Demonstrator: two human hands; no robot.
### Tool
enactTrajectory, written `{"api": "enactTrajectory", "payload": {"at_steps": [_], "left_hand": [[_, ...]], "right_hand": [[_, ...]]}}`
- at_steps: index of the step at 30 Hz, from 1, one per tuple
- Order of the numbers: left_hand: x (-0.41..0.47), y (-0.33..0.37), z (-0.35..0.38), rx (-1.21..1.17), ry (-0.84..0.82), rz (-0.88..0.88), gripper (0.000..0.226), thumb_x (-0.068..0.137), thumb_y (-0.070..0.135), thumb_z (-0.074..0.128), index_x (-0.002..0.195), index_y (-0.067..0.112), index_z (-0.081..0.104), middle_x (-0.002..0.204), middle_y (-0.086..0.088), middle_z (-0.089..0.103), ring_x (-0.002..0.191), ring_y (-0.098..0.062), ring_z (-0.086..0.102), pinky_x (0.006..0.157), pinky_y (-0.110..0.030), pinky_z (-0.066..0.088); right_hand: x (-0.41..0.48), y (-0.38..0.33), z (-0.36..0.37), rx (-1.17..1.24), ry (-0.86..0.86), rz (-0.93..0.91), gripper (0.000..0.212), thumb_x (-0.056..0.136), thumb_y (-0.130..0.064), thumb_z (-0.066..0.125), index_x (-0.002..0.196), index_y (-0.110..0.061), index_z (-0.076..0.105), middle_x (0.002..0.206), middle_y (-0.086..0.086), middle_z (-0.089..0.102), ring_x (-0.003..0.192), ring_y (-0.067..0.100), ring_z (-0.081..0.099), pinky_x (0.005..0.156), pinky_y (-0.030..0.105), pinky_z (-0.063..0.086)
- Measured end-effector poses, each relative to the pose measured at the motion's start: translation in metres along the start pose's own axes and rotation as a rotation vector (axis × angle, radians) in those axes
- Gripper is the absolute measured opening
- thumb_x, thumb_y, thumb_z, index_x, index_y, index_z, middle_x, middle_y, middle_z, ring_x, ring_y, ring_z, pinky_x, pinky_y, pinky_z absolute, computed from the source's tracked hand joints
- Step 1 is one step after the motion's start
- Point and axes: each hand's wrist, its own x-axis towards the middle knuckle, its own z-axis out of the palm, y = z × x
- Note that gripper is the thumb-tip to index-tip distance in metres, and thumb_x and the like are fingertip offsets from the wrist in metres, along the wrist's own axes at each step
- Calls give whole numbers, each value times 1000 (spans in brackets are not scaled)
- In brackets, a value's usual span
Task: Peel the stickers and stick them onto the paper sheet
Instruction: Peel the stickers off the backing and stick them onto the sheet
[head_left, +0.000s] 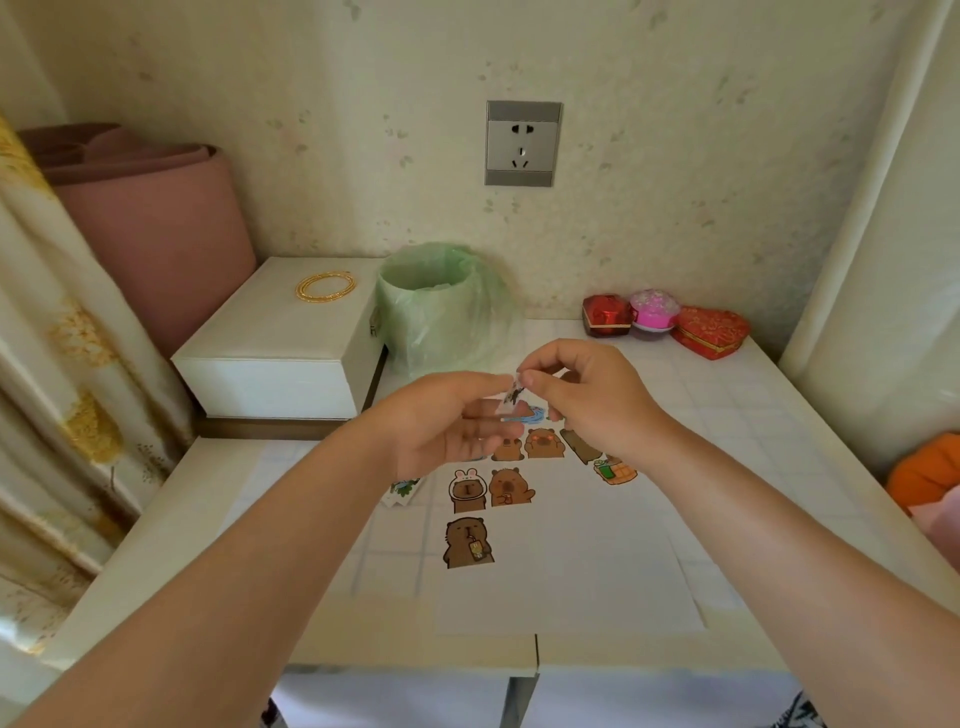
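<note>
Sticker (511, 397) pinched between left hand (441, 426) and right hand (587, 395) above paper sheet (571, 571); green-lined bin (441, 306) at 12 o'clock.

Left hand (447, 426) and right hand (587, 395) pinching one small sticker (511, 397) above paper sheet (571, 571), capybara stickers (467, 543) stuck on it, green-lined bin (441, 306) behind

White tiled table (727, 415). Back left corner: white box (280, 358) with a coil of gold bangles (325, 287) on its lid. Just right of it, a bin (441, 306) lined with a green bag. Back right corner: red box (606, 315), pink tub (654, 310) and red heart-shaped box (710, 331) in a row. Wall socket (523, 144) above. Pink roll (150, 228) behind the box, curtain (57, 364) at left. Orange cushion (930, 470) off the right edge.
</note>
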Motion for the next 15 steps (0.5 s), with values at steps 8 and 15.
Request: {"api": "enactTrajectory", "payload": {"at_steps": [8, 15], "left_hand": [[13, -4, -6, -118, 75, 116, 23, 91, 9, 67, 115, 7, 66, 79, -6, 62, 63, -10, 53, 50, -14, 49], [7, -5, -4, 162, 225, 280, 13, 90, 13, 71, 102, 9, 69, 94, -8, 73, 75, -14, 70, 63, -20, 56]], "right_hand": [[-4, -9, 2, 303, -72, 196, 14, 98, -20, 62, 107, -16, 72, 92, -1, 72, 52, 12, 54, 46, 27, 45], [-5, -9, 4, 418, -126, 335, 14, 96, -20, 66, 100, -10, 74, 85, 1, 73, 54, 14, 50, 49, 26, 41]]}}
